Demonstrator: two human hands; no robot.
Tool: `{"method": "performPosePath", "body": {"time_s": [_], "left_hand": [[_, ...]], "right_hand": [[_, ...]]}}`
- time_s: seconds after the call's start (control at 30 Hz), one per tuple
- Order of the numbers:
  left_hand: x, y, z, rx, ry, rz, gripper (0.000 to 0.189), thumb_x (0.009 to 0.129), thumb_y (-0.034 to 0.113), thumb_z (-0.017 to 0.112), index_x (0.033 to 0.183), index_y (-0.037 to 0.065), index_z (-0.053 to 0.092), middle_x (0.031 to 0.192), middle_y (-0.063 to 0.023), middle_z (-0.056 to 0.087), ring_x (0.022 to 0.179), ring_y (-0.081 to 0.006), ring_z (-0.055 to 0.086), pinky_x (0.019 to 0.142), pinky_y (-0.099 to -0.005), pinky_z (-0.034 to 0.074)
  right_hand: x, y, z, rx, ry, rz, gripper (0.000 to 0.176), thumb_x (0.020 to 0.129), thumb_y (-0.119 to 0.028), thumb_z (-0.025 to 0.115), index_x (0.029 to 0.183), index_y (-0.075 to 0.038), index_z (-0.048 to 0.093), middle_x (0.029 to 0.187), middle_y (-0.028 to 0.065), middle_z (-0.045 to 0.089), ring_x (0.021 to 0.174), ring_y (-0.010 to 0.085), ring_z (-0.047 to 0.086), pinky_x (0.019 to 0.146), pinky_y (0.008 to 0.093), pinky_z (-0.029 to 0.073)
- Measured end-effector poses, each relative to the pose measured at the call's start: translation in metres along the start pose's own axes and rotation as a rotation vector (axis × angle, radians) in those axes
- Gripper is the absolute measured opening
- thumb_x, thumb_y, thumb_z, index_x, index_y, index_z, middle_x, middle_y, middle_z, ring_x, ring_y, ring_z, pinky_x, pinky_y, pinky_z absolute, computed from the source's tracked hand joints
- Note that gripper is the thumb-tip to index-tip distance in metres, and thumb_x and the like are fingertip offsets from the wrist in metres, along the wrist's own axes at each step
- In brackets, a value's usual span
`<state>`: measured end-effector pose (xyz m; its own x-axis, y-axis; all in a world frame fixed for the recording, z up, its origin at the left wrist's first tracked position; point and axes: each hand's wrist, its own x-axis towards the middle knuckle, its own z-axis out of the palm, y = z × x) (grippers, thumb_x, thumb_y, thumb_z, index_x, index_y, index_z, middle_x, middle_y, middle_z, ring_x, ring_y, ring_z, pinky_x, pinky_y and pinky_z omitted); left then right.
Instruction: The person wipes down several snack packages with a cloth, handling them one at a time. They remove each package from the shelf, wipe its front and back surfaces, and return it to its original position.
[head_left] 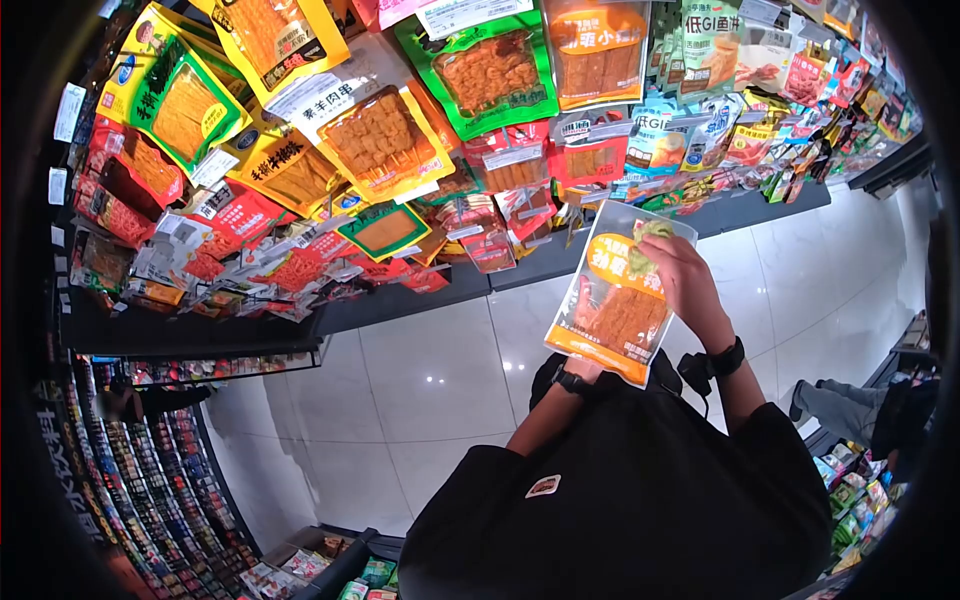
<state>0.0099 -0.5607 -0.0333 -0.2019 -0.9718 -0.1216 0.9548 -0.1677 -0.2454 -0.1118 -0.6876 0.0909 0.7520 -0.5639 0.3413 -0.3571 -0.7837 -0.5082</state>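
Note:
A clear snack packet (620, 290) with orange print and brown food inside is held up before my body. My right hand (680, 270) presses a crumpled yellow-green cloth (651, 246) against the upper part of its front. Behind the lower part of the packet is my left hand (590, 350), seen faintly through the clear film, its fingers mostly hidden. Both wrists wear black bands. Beyond the packet hang rows of snack packets, among them a green one (487, 75) and an orange one (598, 55).
A hanging display (400, 290) with price tags runs across the top. Below it is a tiled floor (430, 370). Stocked shelves (160, 470) stand at lower left, a bin of packets (375, 575) at the bottom. Another person (850, 405) stands at the right.

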Motion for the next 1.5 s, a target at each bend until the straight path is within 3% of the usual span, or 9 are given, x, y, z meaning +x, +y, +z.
{"method": "performPosePath", "body": {"time_s": [0.23,0.57,0.63,0.87,1.23,1.3,1.37,1.4,1.5], "left_hand": [[-0.009,-0.008,0.022,-0.010,0.125,0.134,0.095,0.089,0.083,0.049,0.152,0.012,0.047,0.150,-0.0115,0.053,0.135,-0.0312,0.053,0.115,-0.0468,0.040],[-0.008,-0.003,0.040,0.160,-0.164,0.249,0.097,0.093,0.082,0.042,0.152,0.005,0.044,0.143,-0.0213,0.056,0.127,-0.0363,0.059,0.112,-0.0559,0.045],[0.000,0.005,0.021,-0.076,-0.116,0.166,0.095,0.093,0.081,0.043,0.154,0.008,0.043,0.146,-0.0200,0.055,0.130,-0.0357,0.058,0.112,-0.0558,0.044],[-0.002,-0.002,0.015,0.025,-0.083,0.203,0.091,0.095,0.077,0.044,0.155,0.009,0.043,0.151,-0.0172,0.052,0.135,-0.0342,0.054,0.115,-0.0526,0.042],[0.009,0.010,0.011,0.047,0.075,0.397,0.088,0.096,0.075,0.043,0.155,0.010,0.043,0.153,-0.0158,0.050,0.137,-0.0338,0.052,0.116,-0.0523,0.040],[0.007,0.014,0.014,0.089,0.047,0.398,0.086,0.097,0.073,0.042,0.157,0.011,0.041,0.157,-0.0160,0.046,0.137,-0.0360,0.051,0.117,-0.0561,0.037],[0.014,0.019,0.020,0.181,-0.134,0.364,0.095,0.094,0.077,0.042,0.162,0.012,0.028,0.162,-0.0213,0.035,0.145,-0.0509,0.036,0.118,-0.0637,0.034],[0.020,0.018,0.023,0.122,-0.067,0.424,0.094,0.095,0.076,0.041,0.163,0.013,0.027,0.163,-0.0216,0.034,0.144,-0.0563,0.033,0.118,-0.0664,0.033],[0.014,0.010,0.045,0.055,-0.060,0.346,0.092,0.096,0.076,0.041,0.163,0.014,0.027,0.162,-0.0205,0.035,0.144,-0.0555,0.034,0.117,-0.0649,0.036]], "right_hand": [[0.005,-0.016,0.017,0.150,-0.051,-0.025,0.046,0.079,0.014,0.060,0.121,-0.001,0.071,0.126,0.0157,0.069,0.117,0.0348,0.064,0.102,0.0398,0.052],[-0.031,-0.042,-0.012,0.228,-0.368,-0.267,0.046,0.076,0.007,0.065,0.120,-0.004,0.073,0.129,0.0087,0.070,0.120,0.0298,0.063,0.105,0.0394,0.053],[-0.026,-0.028,-0.012,0.194,-0.333,-0.279,0.040,0.080,0.006,0.064,0.117,-0.003,0.074,0.128,0.0099,0.071,0.118,0.0325,0.064,0.104,0.0405,0.053],[0.004,0.013,-0.019,0.000,-0.001,-0.063,0.041,0.083,0.006,0.061,0.122,-0.002,0.069,0.129,0.0143,0.068,0.119,0.0353,0.063,0.101,0.0426,0.052],[-0.025,-0.022,-0.009,0.079,-0.169,-0.097,0.043,0.084,0.006,0.060,0.125,-0.004,0.071,0.131,0.0121,0.068,0.121,0.0324,0.064,0.109,0.0421,0.050],[-0.032,-0.029,-0.009,0.141,-0.265,-0.167,0.043,0.083,0.005,0.060,0.124,-0.004,0.072,0.131,0.0121,0.069,0.119,0.0321,0.065,0.106,0.0413,0.052],[-0.044,-0.030,-0.007,0.179,-0.301,-0.143,0.041,0.083,0.005,0.062,0.121,-0.004,0.074,0.128,0.0118,0.070,0.119,0.0350,0.064,0.103,0.0418,0.052],[-0.047,-0.033,-0.007,0.218,-0.326,-0.164,0.043,0.082,0.005,0.063,0.122,-0.004,0.073,0.129,0.0108,0.070,0.118,0.0337,0.064,0.102,0.0406,0.053],[-0.051,-0.035,-0.005,0.261,-0.352,-0.208,0.045,0.079,0.006,0.064,0.122,-0.005,0.073,0.131,0.0077,0.069,0.118,0.0325,0.063,0.102,0.0395,0.053]]}}
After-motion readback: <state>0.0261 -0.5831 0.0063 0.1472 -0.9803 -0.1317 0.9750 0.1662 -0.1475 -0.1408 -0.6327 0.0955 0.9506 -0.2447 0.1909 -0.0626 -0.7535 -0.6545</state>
